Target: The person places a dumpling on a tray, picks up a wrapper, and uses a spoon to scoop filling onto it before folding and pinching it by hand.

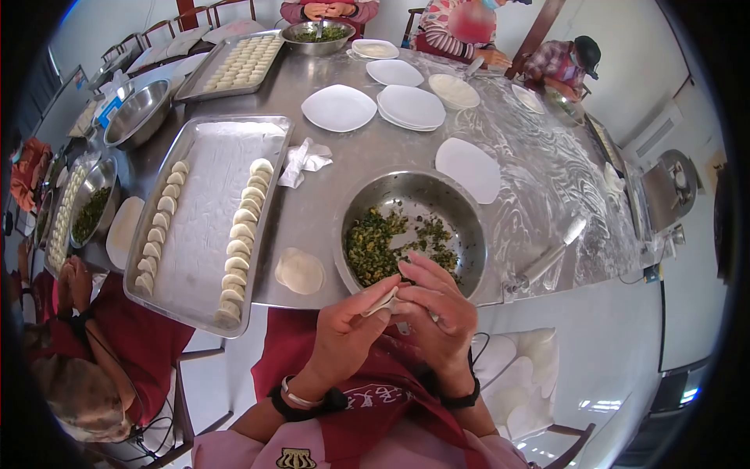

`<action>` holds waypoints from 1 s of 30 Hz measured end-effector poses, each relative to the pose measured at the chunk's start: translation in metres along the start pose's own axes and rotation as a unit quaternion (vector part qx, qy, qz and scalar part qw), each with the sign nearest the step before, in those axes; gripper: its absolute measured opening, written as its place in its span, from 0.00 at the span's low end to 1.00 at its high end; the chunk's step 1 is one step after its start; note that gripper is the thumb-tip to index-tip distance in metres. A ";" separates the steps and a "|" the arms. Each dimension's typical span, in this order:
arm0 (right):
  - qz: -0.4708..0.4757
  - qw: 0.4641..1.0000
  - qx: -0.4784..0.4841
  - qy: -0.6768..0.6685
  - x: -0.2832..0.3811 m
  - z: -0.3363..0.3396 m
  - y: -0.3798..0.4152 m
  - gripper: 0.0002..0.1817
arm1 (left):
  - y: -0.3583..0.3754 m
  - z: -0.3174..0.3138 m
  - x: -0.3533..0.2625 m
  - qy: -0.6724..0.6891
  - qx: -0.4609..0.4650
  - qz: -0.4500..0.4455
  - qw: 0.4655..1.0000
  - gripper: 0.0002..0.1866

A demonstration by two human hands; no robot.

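My left hand (353, 324) and my right hand (434, 311) meet at the table's near edge, both closed on one dumpling (381, 303) of pale dough, which the fingers partly cover. Just beyond them is a steel bowl (473, 234) with chopped green and yellow filling (373, 241). Left of the bowl, round dough wrappers (300, 271) lie on the steel table. Farther left, a large metal tray (205, 227) holds a row of dumplings (251, 205) along its right side and another row (161, 219) along its left.
White plates (339, 108) stand beyond the bowl, with a crumpled cloth (306, 161) beside the tray. A rolling pin (545, 263) lies on the floured right side. Another tray of dumplings (242, 64) is at the back. Co-workers sit at the far side and at the left (101, 352).
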State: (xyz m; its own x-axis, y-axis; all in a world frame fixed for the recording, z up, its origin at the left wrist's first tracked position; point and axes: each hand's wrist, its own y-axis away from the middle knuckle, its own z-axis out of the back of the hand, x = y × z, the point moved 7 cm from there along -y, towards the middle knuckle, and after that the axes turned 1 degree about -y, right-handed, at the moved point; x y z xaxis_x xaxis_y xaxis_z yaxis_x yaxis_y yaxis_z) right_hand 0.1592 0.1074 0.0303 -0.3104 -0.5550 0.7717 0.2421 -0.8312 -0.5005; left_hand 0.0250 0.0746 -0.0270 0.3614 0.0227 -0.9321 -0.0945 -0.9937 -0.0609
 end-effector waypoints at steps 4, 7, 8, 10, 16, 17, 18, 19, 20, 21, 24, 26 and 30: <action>-0.032 0.999 0.016 -0.031 0.005 -0.002 -0.006 0.18 | -0.001 -0.001 -0.004 -0.023 0.002 0.001 1.000 0.24; 0.012 0.999 0.035 -0.026 -0.001 -0.008 -0.001 0.15 | 0.000 0.000 -0.001 -0.013 -0.019 0.009 1.000 0.26; 0.015 0.999 0.024 -0.030 -0.003 -0.008 0.000 0.14 | 0.000 0.000 -0.004 -0.014 -0.026 0.004 1.000 0.26; 0.020 0.999 0.002 -0.037 -0.005 -0.009 0.003 0.11 | -0.001 0.000 -0.010 -0.015 -0.038 -0.008 0.999 0.27; 0.002 0.996 -0.048 -0.072 -0.002 -0.014 0.005 0.09 | 0.003 0.003 0.004 0.046 -0.064 0.003 0.997 0.26; 0.011 0.997 -0.051 -0.059 0.000 -0.015 0.005 0.08 | 0.004 0.002 0.002 0.034 -0.059 -0.002 0.998 0.26; 0.021 0.997 -0.054 -0.047 0.003 -0.015 0.004 0.08 | 0.003 0.000 -0.003 0.023 -0.054 -0.007 0.998 0.26; 0.030 0.997 -0.057 -0.034 0.005 -0.015 0.004 0.07 | 0.003 -0.001 -0.006 0.012 -0.049 -0.011 0.999 0.26; 0.038 0.997 -0.056 -0.025 0.006 -0.015 0.004 0.07 | 0.004 -0.002 -0.007 -0.020 -0.046 -0.029 0.998 0.26; 0.046 0.997 -0.056 -0.016 0.006 -0.014 0.005 0.07 | 0.004 -0.002 -0.007 -0.051 -0.042 -0.048 0.997 0.26; 0.067 0.996 -0.050 0.002 0.004 -0.013 0.008 0.07 | 0.005 -0.004 -0.009 -0.134 -0.033 -0.072 0.988 0.26; 0.073 0.997 -0.033 0.021 0.004 -0.012 0.009 0.08 | 0.004 -0.005 -0.007 -0.149 -0.024 -0.057 0.987 0.27; 0.026 0.999 0.012 0.033 0.003 -0.008 0.002 0.12 | 0.002 0.000 -0.001 -0.096 -0.002 -0.010 0.995 0.27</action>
State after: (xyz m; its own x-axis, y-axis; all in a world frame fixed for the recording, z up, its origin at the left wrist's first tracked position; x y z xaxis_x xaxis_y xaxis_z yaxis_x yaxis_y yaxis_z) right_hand 0.1518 0.1036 0.0280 -0.3565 -0.5993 0.7167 0.2811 -0.8004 -0.5295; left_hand 0.0246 0.0724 -0.0262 0.1785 0.0620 -0.9820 -0.0863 -0.9932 -0.0784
